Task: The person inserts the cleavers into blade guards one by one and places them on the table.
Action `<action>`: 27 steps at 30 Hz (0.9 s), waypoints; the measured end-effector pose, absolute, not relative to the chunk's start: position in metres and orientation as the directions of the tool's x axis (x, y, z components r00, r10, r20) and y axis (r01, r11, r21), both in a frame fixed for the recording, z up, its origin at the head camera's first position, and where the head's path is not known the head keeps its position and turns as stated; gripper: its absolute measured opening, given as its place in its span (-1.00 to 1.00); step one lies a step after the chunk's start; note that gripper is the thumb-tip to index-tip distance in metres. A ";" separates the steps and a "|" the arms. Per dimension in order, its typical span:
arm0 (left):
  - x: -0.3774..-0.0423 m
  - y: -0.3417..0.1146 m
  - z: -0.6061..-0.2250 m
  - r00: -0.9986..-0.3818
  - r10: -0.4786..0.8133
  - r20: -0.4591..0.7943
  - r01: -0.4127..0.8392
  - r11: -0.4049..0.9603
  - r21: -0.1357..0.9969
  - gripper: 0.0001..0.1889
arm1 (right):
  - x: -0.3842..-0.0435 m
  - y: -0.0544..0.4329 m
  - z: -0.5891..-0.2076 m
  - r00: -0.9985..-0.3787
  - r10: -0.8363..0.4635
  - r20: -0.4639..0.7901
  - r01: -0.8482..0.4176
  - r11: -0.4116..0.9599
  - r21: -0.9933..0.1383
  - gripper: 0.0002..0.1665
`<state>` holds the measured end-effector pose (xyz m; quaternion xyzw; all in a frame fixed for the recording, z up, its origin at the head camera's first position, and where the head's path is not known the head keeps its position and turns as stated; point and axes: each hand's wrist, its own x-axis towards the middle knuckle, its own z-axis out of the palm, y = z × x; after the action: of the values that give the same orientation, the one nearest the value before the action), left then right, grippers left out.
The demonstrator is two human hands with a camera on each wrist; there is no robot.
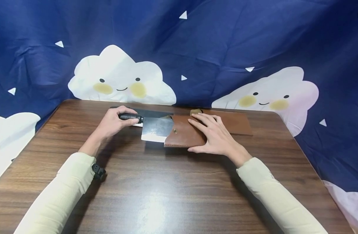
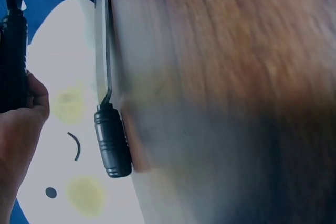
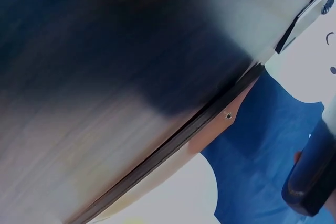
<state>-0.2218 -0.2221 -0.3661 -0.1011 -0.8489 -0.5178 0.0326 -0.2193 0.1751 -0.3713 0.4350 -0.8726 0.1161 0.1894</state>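
In the head view my left hand (image 1: 113, 122) grips the black handle (image 1: 127, 117) of a cleaver, fingers on top and thumb in front. The wide steel blade (image 1: 157, 128) runs rightward into a brown leather sheath (image 1: 185, 131) with a brass snap, part of it showing outside. My right hand (image 1: 215, 135) holds the sheath's right side, fingers spread along its top and face, thumb at the lower edge. A shadow falls on the table below. The left wrist view shows my left hand (image 2: 21, 135) round the black handle (image 2: 13, 61) at the left edge.
Behind the cleaver lies a second knife (image 1: 152, 113), its black handle (image 2: 113, 140) plain in the left wrist view. Another brown sheath (image 1: 237, 122) lies at the back, partly covered by my right hand. The wooden table (image 1: 167, 191) ends at a blue cloud-print cloth (image 1: 196, 42).
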 end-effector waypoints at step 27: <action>-0.227 -0.198 -0.368 -0.972 0.164 0.171 0.228 0.460 0.858 -0.59 | -0.221 0.159 -0.374 -0.546 -0.728 0.414 -0.811 0.583 -0.046 0.21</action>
<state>-0.2270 -0.1981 -0.3676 -0.1148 -0.8539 -0.5067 0.0317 -0.2207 0.1587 -0.3745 0.4416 -0.8715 0.1166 0.1785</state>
